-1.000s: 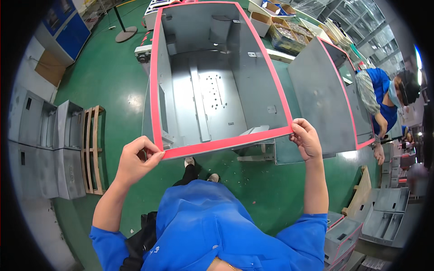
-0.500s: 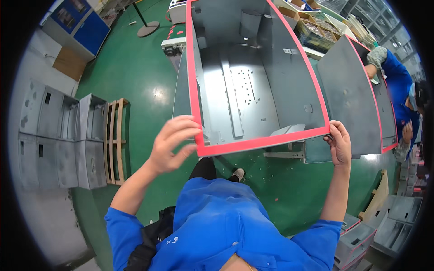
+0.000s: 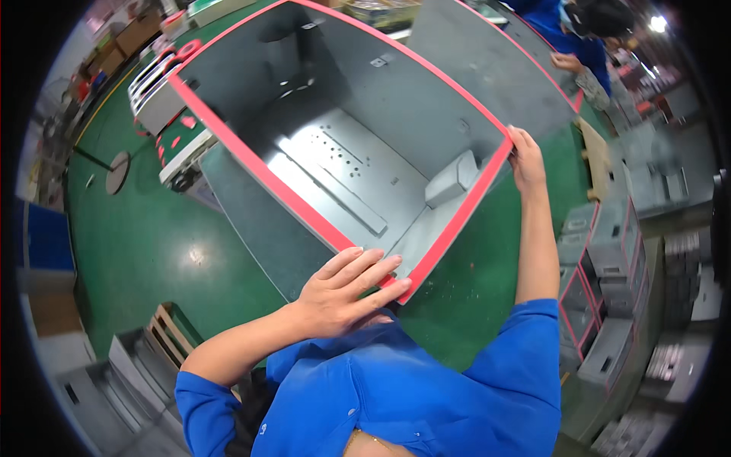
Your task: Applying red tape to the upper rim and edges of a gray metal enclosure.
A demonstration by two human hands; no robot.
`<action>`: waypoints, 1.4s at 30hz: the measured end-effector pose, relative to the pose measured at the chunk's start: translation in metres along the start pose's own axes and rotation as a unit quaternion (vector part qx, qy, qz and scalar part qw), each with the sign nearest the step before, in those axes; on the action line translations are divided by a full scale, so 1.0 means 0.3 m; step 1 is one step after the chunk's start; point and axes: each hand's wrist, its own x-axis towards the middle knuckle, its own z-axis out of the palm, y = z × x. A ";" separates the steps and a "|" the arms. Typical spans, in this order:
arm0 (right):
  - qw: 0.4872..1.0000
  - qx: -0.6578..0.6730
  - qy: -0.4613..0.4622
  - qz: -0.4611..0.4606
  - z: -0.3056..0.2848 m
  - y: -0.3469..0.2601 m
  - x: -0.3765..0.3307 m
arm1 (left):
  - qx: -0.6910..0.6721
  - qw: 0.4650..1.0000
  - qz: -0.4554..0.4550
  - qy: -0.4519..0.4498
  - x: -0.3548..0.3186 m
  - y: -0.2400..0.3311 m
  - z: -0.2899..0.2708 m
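A large grey metal cabinet lies with its open side toward me, its rim edged in red tape. Inside are a pale panel with a row of holes and a long rail. My left hand rests over the near corner of the rim, fingers stretched out flat across the tape. At the right corner my right hand grips the taped edge, its fingertips on top and its thumb mostly hidden. A grey block-shaped piece sits inside, near the right-hand end.
A dark green work surface holds the cabinet. Another grey panel stands beyond it, near a co-worker in blue. Grey boxes with red edging are stacked at right; a wooden pallet and grey cabinets stand at lower left.
The cabinet appears turned in view, its near left corner now lower and further right. My left hand has moved right with that corner, and my right hand is higher, still at its corner.
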 end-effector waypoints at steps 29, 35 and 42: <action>0.964 0.146 0.220 -0.006 0.088 0.071 -0.142 | -0.464 0.840 -0.237 -0.151 0.287 -0.105 -0.049; 0.976 0.171 0.130 -0.023 0.134 0.055 -0.384 | -0.689 0.611 -0.364 -0.141 0.445 -0.091 0.050; 0.991 0.093 0.071 -0.061 0.152 0.011 -0.528 | -0.705 0.563 -0.419 -0.104 0.463 -0.067 0.101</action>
